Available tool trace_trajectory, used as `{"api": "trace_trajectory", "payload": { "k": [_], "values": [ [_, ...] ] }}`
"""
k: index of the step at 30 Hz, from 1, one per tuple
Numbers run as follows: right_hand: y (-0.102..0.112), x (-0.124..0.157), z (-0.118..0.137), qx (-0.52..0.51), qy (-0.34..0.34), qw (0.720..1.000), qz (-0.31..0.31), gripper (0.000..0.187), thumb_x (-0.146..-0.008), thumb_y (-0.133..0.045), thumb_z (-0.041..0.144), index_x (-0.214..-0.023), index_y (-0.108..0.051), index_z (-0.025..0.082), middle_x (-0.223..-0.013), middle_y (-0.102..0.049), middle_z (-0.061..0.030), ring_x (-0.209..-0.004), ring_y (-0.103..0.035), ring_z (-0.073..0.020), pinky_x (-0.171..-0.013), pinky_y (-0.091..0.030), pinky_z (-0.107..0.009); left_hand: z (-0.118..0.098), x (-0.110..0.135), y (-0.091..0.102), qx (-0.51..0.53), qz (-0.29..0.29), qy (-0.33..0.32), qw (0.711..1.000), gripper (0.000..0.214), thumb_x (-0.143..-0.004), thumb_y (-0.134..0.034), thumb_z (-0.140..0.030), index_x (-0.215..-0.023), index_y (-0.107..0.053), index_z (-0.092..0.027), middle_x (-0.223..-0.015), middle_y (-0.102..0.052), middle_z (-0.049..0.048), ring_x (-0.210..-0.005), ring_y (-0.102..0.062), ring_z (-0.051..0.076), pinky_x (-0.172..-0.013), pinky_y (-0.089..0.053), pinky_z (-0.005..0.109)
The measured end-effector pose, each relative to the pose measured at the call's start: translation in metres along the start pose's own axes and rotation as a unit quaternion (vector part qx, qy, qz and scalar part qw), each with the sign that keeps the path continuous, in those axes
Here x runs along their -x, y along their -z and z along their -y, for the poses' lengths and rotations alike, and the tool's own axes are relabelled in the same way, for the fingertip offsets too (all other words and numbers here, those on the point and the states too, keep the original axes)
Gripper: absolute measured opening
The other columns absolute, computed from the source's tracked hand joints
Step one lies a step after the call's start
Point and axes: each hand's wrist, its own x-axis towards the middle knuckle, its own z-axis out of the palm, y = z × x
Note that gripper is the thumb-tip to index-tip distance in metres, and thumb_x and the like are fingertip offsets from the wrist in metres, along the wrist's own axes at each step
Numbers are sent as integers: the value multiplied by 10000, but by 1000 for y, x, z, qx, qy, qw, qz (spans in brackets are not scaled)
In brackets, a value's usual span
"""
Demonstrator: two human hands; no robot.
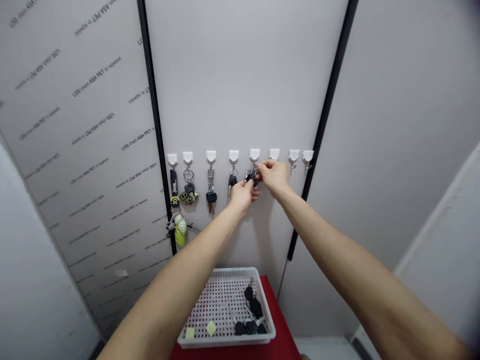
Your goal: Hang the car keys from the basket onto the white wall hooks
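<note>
Both my hands are at a white adhesive hook [255,154] near the middle of a row on the wall panel. A bunch of dark keys [250,175] is in my left hand [242,196], its fingers closed around the lower part. My right hand [274,176] pinches the metal key ring [255,166] just under that hook; whether the ring sits on the hook is hard to make out. Just left hangs another key bunch [233,178], close to my left fingers. Behind my right hand, a further hook [274,154] is partly covered.
More keys [211,196] hang to the left, including a bunch with a round charm [188,195] and a strap with green charms [174,187]. Bare hooks [293,157] are at right. Below, a white perforated basket [225,342] holding dark keys and yellow squares rests on a red surface [279,320].
</note>
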Motion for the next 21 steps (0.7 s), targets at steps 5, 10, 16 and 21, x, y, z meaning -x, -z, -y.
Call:
{"api": "trace_trajectory", "payload": {
  "k": [5, 10, 16, 21],
  "values": [
    [0, 0, -13, 14, -18, 999, 39, 161, -612, -433, 262, -612, -514, 123, -470, -498, 15, -412, -479, -80, -436, -413, -219, 10, 4, 6, -53, -4, 22, 998, 121, -710, -370, -180, -725, -462, -102, -571, -463, -11, -416, -432, 20, -420, -339, 142],
    [13, 23, -28, 67, 39, 997, -3, 244, -632, -406, 237, -810, -523, 118, -664, -562, -25, -536, -509, -88, -550, -414, -239, 41, 21, 30, -135, -3, 37, 990, 195, -675, -414, -178, -853, -464, -118, -664, -503, 12, -470, -457, 33, -453, -341, 152],
    [31, 133, -90, 240, 52, 930, 271, 216, -656, -375, 178, -772, -554, 148, -757, -581, -34, -685, -501, -108, -646, -374, -235, 142, 83, 86, -342, 88, 66, 933, 228, -635, -428, -147, -849, -495, -110, -737, -542, 41, -623, -488, 89, -603, -385, 216],
    [37, 207, -132, 421, 81, 769, 474, 201, -612, -432, 137, -769, -556, 154, -817, -567, -70, -837, -435, -194, -707, -304, -321, 194, 128, 112, -487, 167, 66, 855, 251, -583, -470, -133, -831, -511, -125, -826, -538, 46, -749, -476, 120, -701, -365, 237]
  ]
}}
